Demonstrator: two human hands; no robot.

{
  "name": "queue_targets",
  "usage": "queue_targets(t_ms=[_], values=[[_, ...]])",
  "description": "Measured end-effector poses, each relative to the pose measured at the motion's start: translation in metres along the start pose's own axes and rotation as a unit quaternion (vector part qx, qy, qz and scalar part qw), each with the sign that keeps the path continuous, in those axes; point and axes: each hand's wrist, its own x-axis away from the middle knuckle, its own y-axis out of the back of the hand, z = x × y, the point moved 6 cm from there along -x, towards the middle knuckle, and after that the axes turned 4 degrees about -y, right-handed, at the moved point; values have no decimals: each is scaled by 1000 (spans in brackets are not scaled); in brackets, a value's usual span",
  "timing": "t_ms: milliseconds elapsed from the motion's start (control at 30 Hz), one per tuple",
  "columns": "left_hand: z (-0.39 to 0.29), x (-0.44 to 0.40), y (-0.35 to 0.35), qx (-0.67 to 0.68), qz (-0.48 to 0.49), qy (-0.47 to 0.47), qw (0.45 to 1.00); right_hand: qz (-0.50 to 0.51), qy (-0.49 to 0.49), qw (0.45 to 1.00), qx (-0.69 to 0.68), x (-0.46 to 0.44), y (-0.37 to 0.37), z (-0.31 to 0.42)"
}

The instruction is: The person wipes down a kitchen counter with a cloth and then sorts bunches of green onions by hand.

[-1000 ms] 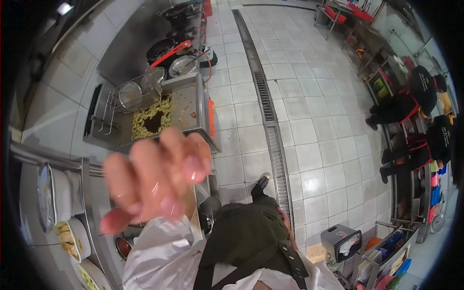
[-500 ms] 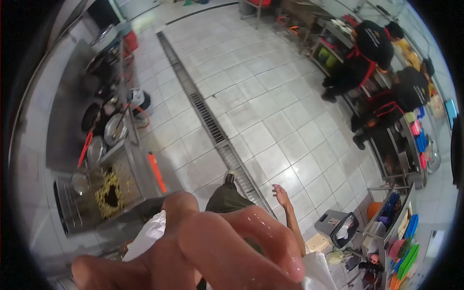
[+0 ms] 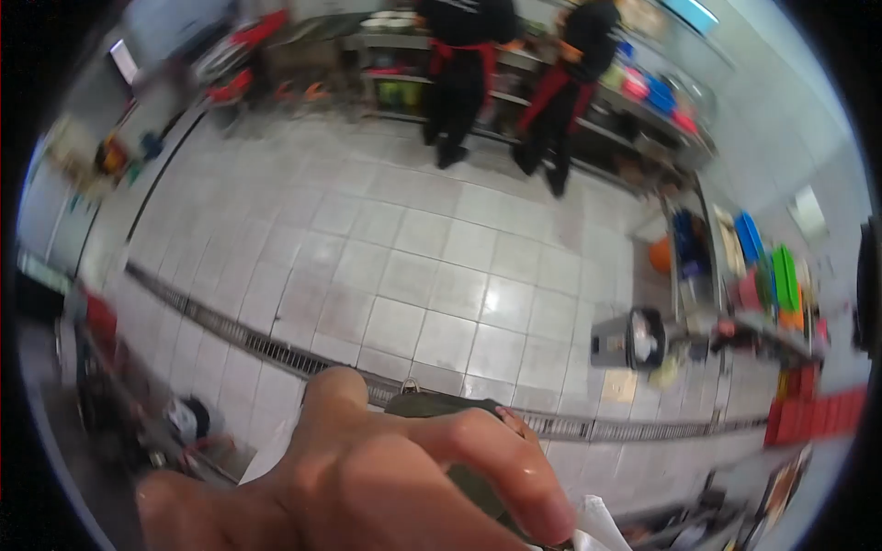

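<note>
View: swung rightward within the last half second; the food tray has left the frame, and two co-workers (image 3: 464, 60) stand near the top, across the tiled floor (image 3: 386, 243).
Left hand (image 3: 367, 477): close to the lens as before, fingers loosely bent and apart, nothing seen in its grip.
Right hand (image 3: 516, 424): drawn in from over the tiles to beside the apron (image 3: 446, 406); mostly hidden, so I cannot tell whether it grips anything.
Apron: dark green, partly behind the left hand, now the nearest thing to both.
Shirt lettering: pale marks, cut off and blurred; no brand readable.
</note>
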Motion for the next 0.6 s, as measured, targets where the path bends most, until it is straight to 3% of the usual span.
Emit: queue_targets(t_ms=[67,100,200,233,267,300,333,367,400,433,467,500,533,600], values=[[38,-18,-18,275,57,72,957,-22,-11,998,-61,-6,-11,-28],[56,-29,-31,290,84,98,948,-47,-11,989,-141,-7,-12,-38],[104,-40,-113,399,379,215,807,-70,-32,944,-320,-17,-18,-66],[98,-32,-127,146,358,331,861,-82,-9,936,-342,-37,-26,-87],[118,-22,-156,151,376,336,850,-90,18,930,-357,-55,-25,-96],[130,-20,-186,318,311,258,858,13,-35,844,-536,-65,-31,-88],[141,-23,-203,471,234,170,833,11,-25,840,-543,-88,-22,-97],[160,-21,-220,471,248,170,829,-21,-13,849,-528,-114,-20,-113],[174,-18,-240,484,327,164,795,-54,-6,856,-515,-128,-15,-117],[187,-15,-258,498,401,155,753,-76,-24,937,-339,-54,56,-38],[202,-6,-291,510,473,155,702,-81,-28,929,-360,-69,71,-43],[194,-12,-314,432,464,232,738,-52,4,914,-402,-82,75,-42],[207,-6,-327,433,464,239,735,-23,36,897,-441,-101,72,-52],[231,-1,-353,573,448,177,663,-33,12,888,-458,-144,70,-75]])
